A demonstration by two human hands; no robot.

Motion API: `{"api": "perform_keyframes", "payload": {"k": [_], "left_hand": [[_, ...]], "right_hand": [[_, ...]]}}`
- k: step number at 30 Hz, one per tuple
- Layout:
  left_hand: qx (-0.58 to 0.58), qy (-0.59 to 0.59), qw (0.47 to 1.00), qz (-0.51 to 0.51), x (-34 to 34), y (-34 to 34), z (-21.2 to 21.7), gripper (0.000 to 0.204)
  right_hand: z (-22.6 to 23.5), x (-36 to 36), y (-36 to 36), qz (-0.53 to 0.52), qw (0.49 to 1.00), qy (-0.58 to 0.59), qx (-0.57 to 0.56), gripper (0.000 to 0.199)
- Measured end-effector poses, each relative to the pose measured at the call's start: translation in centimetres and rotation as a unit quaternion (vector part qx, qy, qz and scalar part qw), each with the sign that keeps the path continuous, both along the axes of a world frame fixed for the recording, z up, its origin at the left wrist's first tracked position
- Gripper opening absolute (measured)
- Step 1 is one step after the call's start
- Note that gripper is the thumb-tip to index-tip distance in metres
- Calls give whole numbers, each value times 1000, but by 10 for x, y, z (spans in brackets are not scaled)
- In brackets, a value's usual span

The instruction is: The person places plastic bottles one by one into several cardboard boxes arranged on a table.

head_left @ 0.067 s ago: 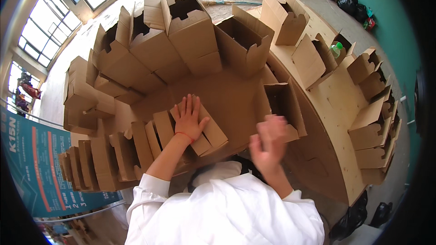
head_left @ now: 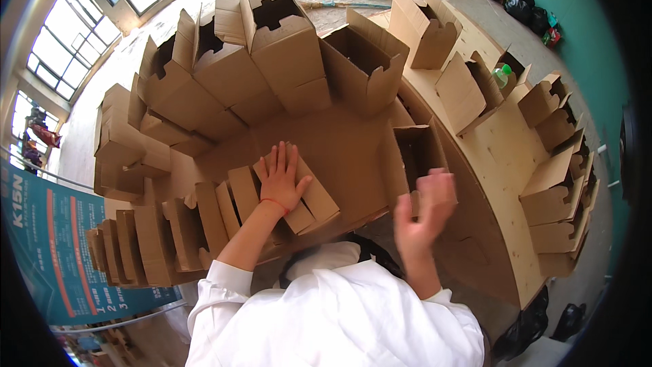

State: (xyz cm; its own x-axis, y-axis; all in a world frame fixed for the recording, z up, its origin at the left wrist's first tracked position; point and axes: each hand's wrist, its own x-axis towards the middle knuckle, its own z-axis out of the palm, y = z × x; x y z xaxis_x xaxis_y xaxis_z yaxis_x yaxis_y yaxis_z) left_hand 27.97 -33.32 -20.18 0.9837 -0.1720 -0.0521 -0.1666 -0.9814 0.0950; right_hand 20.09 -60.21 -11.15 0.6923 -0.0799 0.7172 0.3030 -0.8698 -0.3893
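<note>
Fingers spread, my left hand (head_left: 282, 183) lies flat on top of a closed brown cardboard box (head_left: 318, 194) at the near edge of the table. That box stands at the right end of a row of narrow cardboard boxes (head_left: 183, 231) curving away to the left. My right hand (head_left: 426, 216) is raised, slightly blurred, with the thumb apart from the fingers and nothing held. It hovers in front of an open-topped cardboard box (head_left: 395, 163) and hides part of it; I cannot tell whether they touch.
Tall open boxes (head_left: 292, 54) line the far side of the brown tabletop (head_left: 346, 143). To the right, a pale wooden board (head_left: 502, 183) carries more open boxes, one with a green-capped bottle (head_left: 502, 75). A printed banner (head_left: 61, 245) stands at left; black bags (head_left: 521, 3) lie by the wall.
My right hand has moved to the right, across the front of the open box. My left hand stays on the closed box.
</note>
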Motion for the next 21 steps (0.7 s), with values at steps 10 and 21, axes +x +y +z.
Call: {"api": "perform_keyframes", "payload": {"k": [10, 21], "left_hand": [[-21, -31, 999, -3, 0, -5, 2, 74], [-21, -41, 999, 7, 3, -6, -1, 75]], "right_hand": [[-39, 33, -105, -157, 959, 218, 94, 24], [-75, 107, -135, -117, 976, 164, 86, 26]]}}
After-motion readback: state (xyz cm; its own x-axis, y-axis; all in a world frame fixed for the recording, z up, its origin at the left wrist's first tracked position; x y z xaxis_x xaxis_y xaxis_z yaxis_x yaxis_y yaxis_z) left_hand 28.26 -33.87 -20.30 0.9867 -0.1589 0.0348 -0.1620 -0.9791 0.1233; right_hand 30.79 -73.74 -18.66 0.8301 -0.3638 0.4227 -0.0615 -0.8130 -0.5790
